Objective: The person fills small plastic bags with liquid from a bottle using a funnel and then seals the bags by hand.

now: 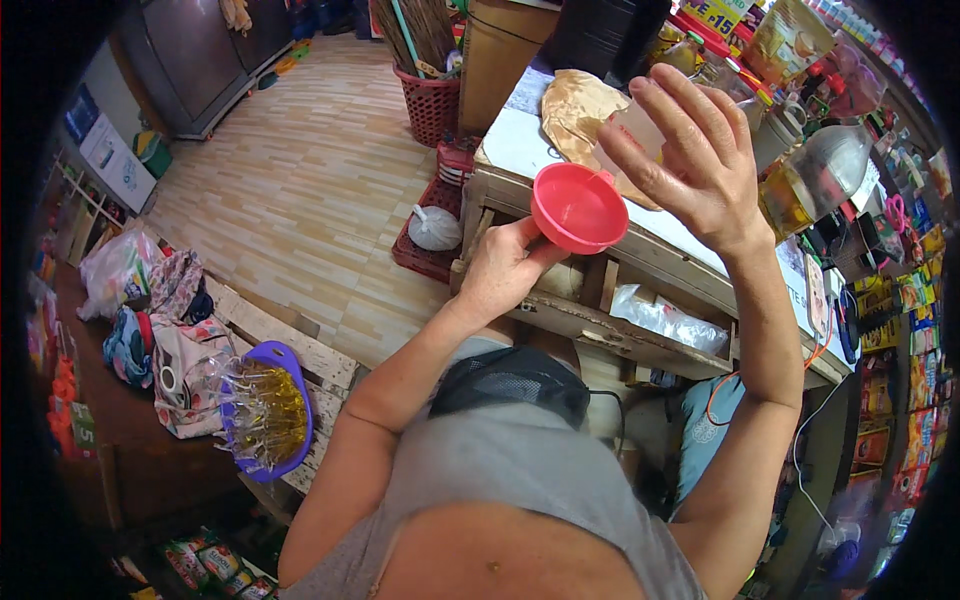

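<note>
A red plastic funnel (572, 200) tilts its wide mouth up toward me over the table's front edge. My left hand (500, 268) is closed around its lower part, and the spout is hidden. Higher and to the right, my right hand (700, 165) is raised over the table with its fingers apart. Behind those fingers a pale translucent thing (638, 128) shows in part; I cannot tell its kind. Oil-stained brown paper (582, 105) lies on the table beyond the funnel. To the right of my right hand, a large clear bottle (820, 175) with yellow liquid leans over.
Below the tabletop, an open drawer (610, 328) holds clear plastic bags (672, 318). On a wooden bench at left, a purple basin (305, 425) carries several small bags of yellow liquid. A red crate (408, 252) stands on the floor. An orange cord (722, 388) hangs at right.
</note>
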Tool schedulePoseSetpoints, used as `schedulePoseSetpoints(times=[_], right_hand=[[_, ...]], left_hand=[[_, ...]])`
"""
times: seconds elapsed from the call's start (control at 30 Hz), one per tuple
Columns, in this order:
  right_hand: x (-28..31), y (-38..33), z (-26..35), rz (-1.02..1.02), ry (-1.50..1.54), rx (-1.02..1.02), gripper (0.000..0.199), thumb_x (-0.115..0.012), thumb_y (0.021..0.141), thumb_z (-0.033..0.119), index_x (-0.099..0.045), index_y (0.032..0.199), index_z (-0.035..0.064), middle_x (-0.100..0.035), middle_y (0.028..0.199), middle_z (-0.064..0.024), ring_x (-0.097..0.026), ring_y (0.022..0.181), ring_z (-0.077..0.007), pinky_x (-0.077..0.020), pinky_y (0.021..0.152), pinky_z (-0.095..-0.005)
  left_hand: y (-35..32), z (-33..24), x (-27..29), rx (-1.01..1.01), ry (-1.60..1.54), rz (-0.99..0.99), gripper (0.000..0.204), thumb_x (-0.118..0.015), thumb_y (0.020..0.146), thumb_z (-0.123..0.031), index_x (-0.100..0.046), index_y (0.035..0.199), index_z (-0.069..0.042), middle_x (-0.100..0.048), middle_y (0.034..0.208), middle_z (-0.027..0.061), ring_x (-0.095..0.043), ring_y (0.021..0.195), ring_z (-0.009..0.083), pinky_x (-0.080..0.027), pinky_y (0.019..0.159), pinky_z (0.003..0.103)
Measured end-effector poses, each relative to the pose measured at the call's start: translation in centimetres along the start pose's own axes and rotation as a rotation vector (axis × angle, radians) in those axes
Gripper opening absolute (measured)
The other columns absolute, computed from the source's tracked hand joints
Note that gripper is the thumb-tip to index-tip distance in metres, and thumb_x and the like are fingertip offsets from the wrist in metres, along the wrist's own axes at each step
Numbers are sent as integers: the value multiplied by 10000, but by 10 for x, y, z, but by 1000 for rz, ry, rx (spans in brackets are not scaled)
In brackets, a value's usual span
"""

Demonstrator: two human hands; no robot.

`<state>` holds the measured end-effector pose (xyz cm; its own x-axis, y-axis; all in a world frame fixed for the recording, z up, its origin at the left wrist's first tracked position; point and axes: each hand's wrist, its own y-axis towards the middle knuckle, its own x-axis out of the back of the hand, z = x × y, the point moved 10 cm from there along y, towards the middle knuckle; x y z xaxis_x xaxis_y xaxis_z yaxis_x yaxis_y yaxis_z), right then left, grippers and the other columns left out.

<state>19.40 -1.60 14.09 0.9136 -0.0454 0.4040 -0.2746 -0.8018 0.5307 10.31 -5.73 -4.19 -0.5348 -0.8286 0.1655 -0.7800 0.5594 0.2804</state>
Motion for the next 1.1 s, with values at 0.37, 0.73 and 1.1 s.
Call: schedulePoseSetpoints(times=[0.37,0.73,1.1], right_hand=[[-4,0,2,46,4,-2,357,-645,724,194,-606,1076,236,-577,1145,-68,-544,1097,-242,-417,879,-390],[-55,-57,-23,67,423,-561,424,-649,664,33,-621,1077,127,-602,1059,-99,-550,1020,-278,-403,882,-403],[-164,-129,-75,-131,1058,-1325,521,-695,668,75,-488,1139,-6,-621,934,-128,-601,866,-191,-487,780,-295]], left_hand=[[-2,1,2,3,-25,-17,267,-654,831,-120,-624,1075,-16,-679,921,66,-591,858,115,-460,781,279],[6,-15,23,-199,-36,-128,228,-645,828,-139,-631,1017,-12,-666,803,164,-622,701,156,-483,674,312],[19,-21,45,-163,-223,-149,213,-612,851,-38,-609,1046,49,-672,945,99,-624,886,142,-481,821,289]])
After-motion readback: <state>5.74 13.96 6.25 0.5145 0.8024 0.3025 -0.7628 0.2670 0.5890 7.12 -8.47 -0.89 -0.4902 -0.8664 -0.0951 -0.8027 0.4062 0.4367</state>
